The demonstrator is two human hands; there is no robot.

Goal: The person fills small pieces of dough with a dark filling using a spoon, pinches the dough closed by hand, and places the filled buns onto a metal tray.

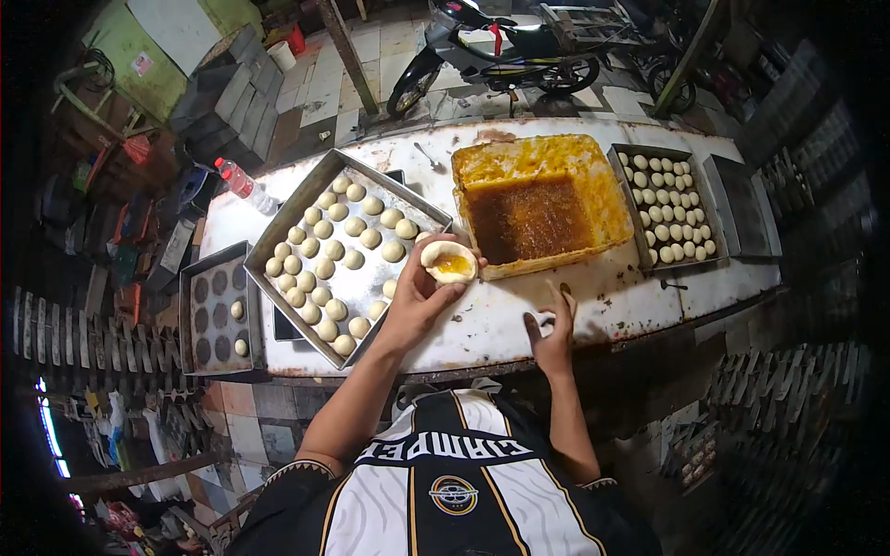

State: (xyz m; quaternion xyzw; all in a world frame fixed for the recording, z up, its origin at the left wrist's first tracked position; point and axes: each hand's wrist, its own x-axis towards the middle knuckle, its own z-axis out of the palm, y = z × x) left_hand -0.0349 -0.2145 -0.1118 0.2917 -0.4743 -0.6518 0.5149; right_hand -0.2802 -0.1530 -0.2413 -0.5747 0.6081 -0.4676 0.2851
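In my left hand rests a flattened cup of pale dough with a yellow-orange filling in its hollow. The fingers curl round its side and underneath, above the table near the filling tub. My right hand hovers over the table's near edge, thumb and fingers apart, and I make out nothing held. Just beyond it stands a large rectangular tub, its walls smeared yellow, with brown-orange filling inside. To the left of my left hand, a tilted metal tray carries several round dough balls.
At far left a dark baking tray has round moulds, a few with dough balls. Another tray full of balls lies right, beside a dark metal pan. A plastic bottle and a spoon lie on the white table. Behind stands a motorcycle.
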